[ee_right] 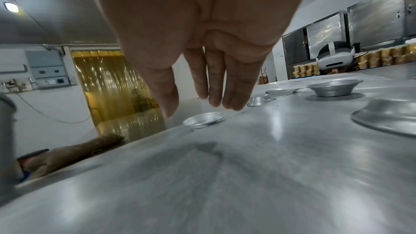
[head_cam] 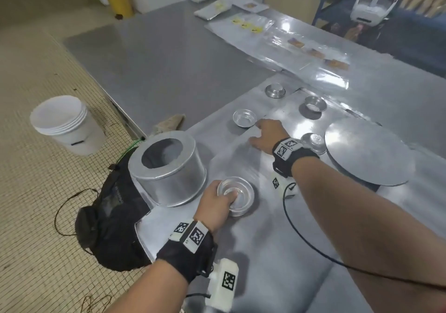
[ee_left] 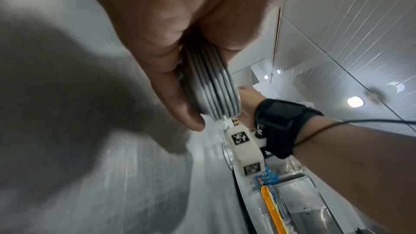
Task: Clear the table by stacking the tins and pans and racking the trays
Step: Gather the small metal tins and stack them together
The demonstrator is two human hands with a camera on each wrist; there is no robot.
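Observation:
A stack of several small aluminium tins [head_cam: 237, 195] sits low on the metal trays [head_cam: 277, 240] near the front; my left hand [head_cam: 217, 199] grips its rim, thumb inside. In the left wrist view the fingers wrap the layered stack's [ee_left: 211, 86] edges. My right hand [head_cam: 261, 131] hovers with straight fingers just right of a single upright tin [head_cam: 244, 118], not touching it; the right wrist view shows the right hand's fingertips [ee_right: 216, 99] above that tin [ee_right: 203, 118]. More loose tins lie farther back [head_cam: 275, 90] [head_cam: 315, 104] and by my right wrist [head_cam: 313, 141]. A tall round pan [head_cam: 169, 165] stands upturned at left.
A wide flat round disc [head_cam: 369, 150] rests raised at right. Clear plastic sheets with labels [head_cam: 289, 42] cover the far table. On the floor at left stand stacked white buckets [head_cam: 62, 121] and a black bag [head_cam: 113, 216]. A brown cloth [head_cam: 170, 121] lies at the tray's edge.

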